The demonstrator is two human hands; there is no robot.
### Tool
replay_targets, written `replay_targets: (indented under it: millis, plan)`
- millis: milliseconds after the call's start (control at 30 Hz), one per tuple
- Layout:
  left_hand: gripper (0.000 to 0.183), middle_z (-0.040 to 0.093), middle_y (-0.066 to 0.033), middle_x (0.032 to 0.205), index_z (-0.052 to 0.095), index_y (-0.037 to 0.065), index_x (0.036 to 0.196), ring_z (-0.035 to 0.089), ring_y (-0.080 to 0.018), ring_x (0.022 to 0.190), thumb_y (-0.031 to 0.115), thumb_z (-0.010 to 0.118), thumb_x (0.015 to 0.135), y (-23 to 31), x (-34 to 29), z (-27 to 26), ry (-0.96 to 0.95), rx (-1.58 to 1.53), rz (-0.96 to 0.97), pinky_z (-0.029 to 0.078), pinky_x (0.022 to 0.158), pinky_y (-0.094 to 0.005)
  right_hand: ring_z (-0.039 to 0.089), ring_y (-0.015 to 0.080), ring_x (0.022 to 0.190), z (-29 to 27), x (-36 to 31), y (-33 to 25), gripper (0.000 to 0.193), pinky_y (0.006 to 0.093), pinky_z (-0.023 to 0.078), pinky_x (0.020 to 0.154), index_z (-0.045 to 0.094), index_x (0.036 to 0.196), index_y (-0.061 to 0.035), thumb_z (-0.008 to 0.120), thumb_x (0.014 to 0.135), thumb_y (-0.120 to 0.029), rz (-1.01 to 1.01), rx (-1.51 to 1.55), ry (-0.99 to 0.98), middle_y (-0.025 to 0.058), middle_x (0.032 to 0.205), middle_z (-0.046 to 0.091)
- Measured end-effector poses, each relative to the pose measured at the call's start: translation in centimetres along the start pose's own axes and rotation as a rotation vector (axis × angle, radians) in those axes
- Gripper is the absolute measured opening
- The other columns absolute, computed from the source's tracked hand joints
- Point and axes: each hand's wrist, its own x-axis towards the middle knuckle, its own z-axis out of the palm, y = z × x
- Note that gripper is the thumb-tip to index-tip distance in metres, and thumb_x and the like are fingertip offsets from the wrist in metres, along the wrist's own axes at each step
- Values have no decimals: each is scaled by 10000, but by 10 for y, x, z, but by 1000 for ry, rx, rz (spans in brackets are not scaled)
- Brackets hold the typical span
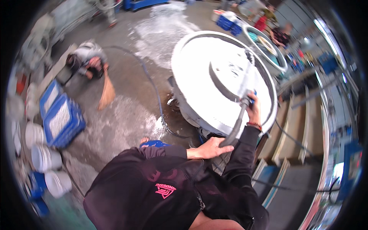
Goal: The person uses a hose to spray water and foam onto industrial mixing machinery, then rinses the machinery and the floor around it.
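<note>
Your right hand (254,108) is closed around the front part of a dark sprayer (238,123), a red band at its wrist. Your left hand (209,149) grips the sprayer's rear end, lower down and nearer your body; some of its fingers are hidden. The sprayer slants up and away from you, over the near right part of a big round tub (193,71). The tub is white inside, with a raised round part in its middle. A pale streak runs from the sprayer's front across the tub, too blurred for you to tell whether it is water or a tube.

To the tub's left, a dark hose (155,92) curves over the wet floor (124,115), and a white patch (155,42) spreads beyond it. Further left, a person (88,57) bends low with a broom (107,92). Nearer you on that side are blue crates (74,132) with white contents and, beside them, white buckets (48,158). Past the tub's far right stands a second tub (283,66) holding teal things, with another person (281,36) just beyond it. Long troughs (295,128) lie to your right.
</note>
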Motion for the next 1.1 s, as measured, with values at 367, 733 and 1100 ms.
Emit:
replay_targets:
  millis: [367, 733, 1100]
  plan:
    - [486, 613, -155, 791, 564, -51, 937, 570, -141, 797, 412, 585, 792, 5, 0, -82, -74, 94, -72, 437, 713, -309, 593, 316, 616, 25, 33, 43, 286, 392, 495, 486, 480, 944, -8, 577, 751, -195, 25, 66, 49, 134, 757, 565]
    - [299, 359, 41, 473, 443, 50, 758, 331, -32, 372, 319, 528, 858, 31, -13, -171, -119, -240, -466, 257, 343, -206, 558, 341, 731, 97, 59, 155, 350, 431, 471, 477, 460, 992, -40, 547, 720, -242, 284, 9, 199, 167, 903, 514]
    - [373, 340, 26, 439, 432, 51, 708, 293, -51, 336, 369, 409, 901, 45, -36, -254, 30, -446, -494, 251, 337, -208, 396, 209, 1176, 150, 47, 124, 332, 318, 327, 919, 605, 997, 0, 474, 862, -274, -415, -774, -46, 109, 1026, 594]
